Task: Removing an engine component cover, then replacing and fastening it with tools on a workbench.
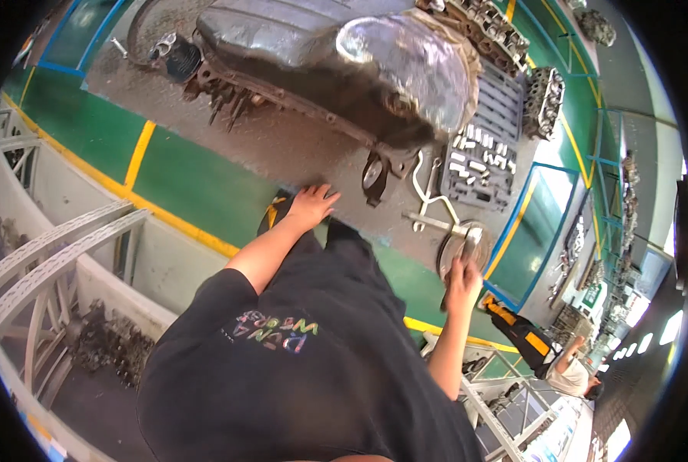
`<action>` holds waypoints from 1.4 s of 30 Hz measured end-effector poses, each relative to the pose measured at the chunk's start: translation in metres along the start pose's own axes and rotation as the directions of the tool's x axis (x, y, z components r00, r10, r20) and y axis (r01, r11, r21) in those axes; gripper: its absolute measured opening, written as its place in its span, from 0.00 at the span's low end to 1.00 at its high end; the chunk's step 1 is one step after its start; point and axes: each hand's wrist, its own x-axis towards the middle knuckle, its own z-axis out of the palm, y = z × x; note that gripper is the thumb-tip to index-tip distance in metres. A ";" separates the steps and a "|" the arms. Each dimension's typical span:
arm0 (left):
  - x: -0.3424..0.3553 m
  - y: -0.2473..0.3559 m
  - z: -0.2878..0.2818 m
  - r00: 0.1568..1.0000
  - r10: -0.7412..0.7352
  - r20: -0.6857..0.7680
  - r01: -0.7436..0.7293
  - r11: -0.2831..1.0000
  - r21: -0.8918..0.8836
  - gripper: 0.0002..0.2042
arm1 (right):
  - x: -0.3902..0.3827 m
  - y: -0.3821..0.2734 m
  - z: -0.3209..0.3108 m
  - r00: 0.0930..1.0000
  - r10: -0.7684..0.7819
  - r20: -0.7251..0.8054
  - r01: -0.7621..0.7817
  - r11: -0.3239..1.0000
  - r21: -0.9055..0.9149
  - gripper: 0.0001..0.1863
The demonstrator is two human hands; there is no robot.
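The large metal pan (336, 69) is lying uppermost at 12 o'clock, on the grey bench (274, 142), and is covering whatever sits beneath; whether its fastenings are in or out cannot be told; the right hand (461, 281), at 4 o'clock, is clamping its fingers round a bar-like tool (472, 245), blurred and of uncertain kind, which is overlapping a round metal disc (449, 252) and standing well apart from the pan; the left hand (313, 206), just off centre toward 11 o'clock, is extending with fingers apart, holding nothing visible; at 2 o'clock a cylinder head (544, 104) is lying detached, which is suggesting partial disassembly, while a socket case (478, 192) is lying open; no tool is engaging the pan, so work on it is seemingly remaining undone.
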 end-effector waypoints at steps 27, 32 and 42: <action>0.016 0.057 -0.320 0.942 0.307 0.134 0.132 0.025 -0.991 0.18 | -0.115 -0.116 0.078 0.909 -0.392 -0.138 0.405 0.758 0.512 0.13; 0.003 0.061 -0.331 0.954 0.238 0.181 0.097 0.328 -0.940 0.10 | -0.122 -0.113 0.074 0.882 -0.439 -0.172 0.450 0.893 0.028 0.08; -0.039 0.064 -0.331 0.985 0.172 0.027 -0.075 0.558 -0.827 0.08 | -0.117 -0.137 0.073 0.875 -0.419 0.243 0.320 0.876 0.360 0.17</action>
